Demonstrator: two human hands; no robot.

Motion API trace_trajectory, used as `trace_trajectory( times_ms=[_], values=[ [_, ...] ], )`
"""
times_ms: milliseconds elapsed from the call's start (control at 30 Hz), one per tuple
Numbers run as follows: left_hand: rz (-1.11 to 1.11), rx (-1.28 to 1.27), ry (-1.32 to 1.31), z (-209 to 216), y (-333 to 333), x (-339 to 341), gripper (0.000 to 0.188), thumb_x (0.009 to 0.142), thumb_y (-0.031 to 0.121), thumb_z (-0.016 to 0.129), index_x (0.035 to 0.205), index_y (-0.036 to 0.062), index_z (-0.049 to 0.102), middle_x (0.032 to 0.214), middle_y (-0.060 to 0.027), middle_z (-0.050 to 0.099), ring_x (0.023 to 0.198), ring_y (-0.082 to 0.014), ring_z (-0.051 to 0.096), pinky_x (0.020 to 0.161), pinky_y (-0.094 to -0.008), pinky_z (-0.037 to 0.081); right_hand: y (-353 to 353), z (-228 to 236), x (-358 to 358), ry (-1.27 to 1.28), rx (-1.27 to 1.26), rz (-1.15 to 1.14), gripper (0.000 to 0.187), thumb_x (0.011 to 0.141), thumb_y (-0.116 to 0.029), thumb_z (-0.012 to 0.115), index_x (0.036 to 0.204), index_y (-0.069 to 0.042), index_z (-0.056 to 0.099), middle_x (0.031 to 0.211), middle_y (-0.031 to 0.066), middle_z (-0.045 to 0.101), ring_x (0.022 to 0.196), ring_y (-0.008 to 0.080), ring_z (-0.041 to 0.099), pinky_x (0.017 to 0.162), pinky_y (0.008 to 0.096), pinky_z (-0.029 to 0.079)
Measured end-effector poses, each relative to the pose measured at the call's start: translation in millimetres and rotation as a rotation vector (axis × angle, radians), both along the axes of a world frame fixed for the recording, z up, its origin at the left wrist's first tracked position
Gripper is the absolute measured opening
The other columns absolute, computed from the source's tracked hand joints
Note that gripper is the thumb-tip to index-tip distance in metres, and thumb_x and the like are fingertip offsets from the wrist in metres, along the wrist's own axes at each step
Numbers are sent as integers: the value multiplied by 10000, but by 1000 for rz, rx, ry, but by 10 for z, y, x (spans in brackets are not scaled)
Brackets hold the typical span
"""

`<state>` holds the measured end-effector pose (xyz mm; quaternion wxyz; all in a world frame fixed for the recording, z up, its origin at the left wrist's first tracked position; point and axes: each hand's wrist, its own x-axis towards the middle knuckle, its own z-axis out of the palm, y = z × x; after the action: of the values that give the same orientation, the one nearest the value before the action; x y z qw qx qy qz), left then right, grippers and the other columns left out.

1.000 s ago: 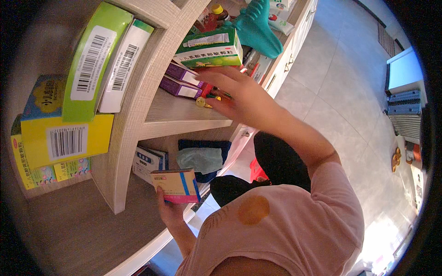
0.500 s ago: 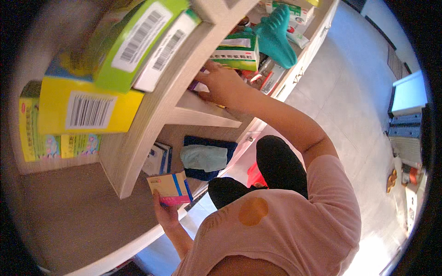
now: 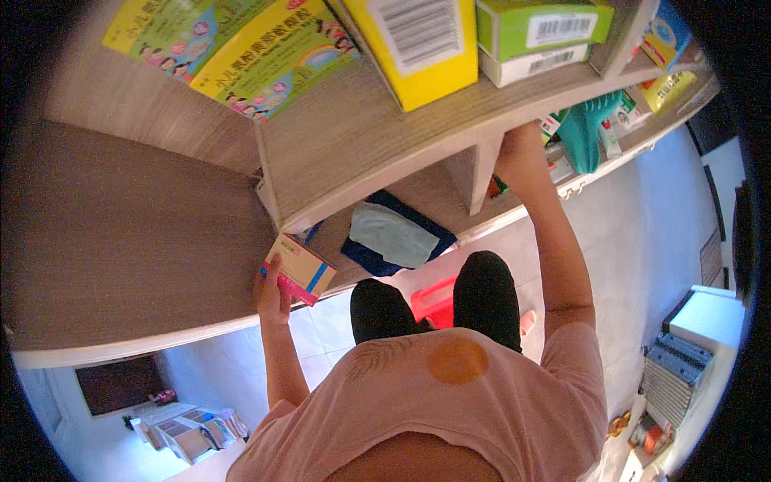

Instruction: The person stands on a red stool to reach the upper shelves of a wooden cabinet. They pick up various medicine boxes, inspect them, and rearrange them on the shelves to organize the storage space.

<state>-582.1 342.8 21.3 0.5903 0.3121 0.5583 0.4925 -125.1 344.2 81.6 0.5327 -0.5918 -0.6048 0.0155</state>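
Note:
My left hand [image 3: 274, 291] is closed on a small cream box [image 3: 299, 263] with a blue stripe and a pink edge, held in front of the lower shelf. My right arm reaches into a lower compartment of the shelf unit. The right hand [image 3: 522, 151] is partly behind the shelf board, and its fingers are hidden. Just right of it lies a teal ribbed object [image 3: 585, 132] among several small boxes. Between the hands, a pale blue-green cloth or face mask [image 3: 393, 233] rests on a dark blue flat item [image 3: 359, 255].
On the upper shelf [image 3: 353, 153] stand a yellow box [image 3: 450, 76], a green box [image 3: 514, 36], a white box [image 3: 514, 68] and yellow-green packets [image 3: 265, 60]. An upright divider [image 3: 474, 173] splits the lower level. Below my knees is a red object [image 3: 436, 301].
The view has swung, so the shelves now run more level across the picture. My right hand's fingers, partly visible before, are now behind the board. The left hand still holds the cream box.

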Motion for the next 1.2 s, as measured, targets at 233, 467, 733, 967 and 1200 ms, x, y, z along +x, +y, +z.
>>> trace_trajectory(
  times_ms=[233, 467, 733, 967, 1200],
  values=[
    [-194, -85, -302, 350, 16, 270, 491, 820, 310, 555, 1202, 23, 441, 1141, -101, 546, 1054, -239, 517, 922, -382, 408, -514, 443, -56, 285, 118, -13, 466, 648, 15, 609, 1105, -4, 522, 1054, 180, 514, 805, 205, 608, 607, 276, 536],
    [-288, -93, -503, 1004, 289, 420, 401, 772, 209, 528, 1107, -11, 512, 1095, -131, 572, 1022, -255, 535, 903, -387, 404, -783, 784, -141, 341, -29, -16, 534, 624, 50, 603, 1147, -18, 512, 1145, 186, 466, 883, 219, 577, 624, 267, 549],
    [-274, -82, -422, 2110, 103, 457, 387, 764, 206, 541, 1090, -2, 519, 1041, -127, 592, 929, -248, 575, 815, -397, 460, -1185, 1436, -235, 359, -319, -49, 557, 650, 37, 597, 1190, -53, 492, 1136, 187, 456, 975, 242, 548, 655, 283, 558],
    [-238, -136, -91, 2391, -120, 257, 288, 760, 235, 551, 988, 60, 550, 893, -90, 601, 773, -200, 593, 714, -338, 498, -1520, 2043, -355, 249, -500, -70, 542, 651, 54, 585, 1178, -39, 501, 1062, 175, 512, 950, 261, 554, 680, 309, 552],
    [-61, -264, 195, 474, -185, -292, 259, 758, 284, 572, 936, 96, 570, 818, -25, 595, 689, -184, 554, 592, -329, 460, -1750, 2353, -388, -67, -600, -64, 554, 648, 25, 630, 1181, -71, 514, 960, 154, 581, 875, 264, 579, 770, 338, 479]
  ],
)
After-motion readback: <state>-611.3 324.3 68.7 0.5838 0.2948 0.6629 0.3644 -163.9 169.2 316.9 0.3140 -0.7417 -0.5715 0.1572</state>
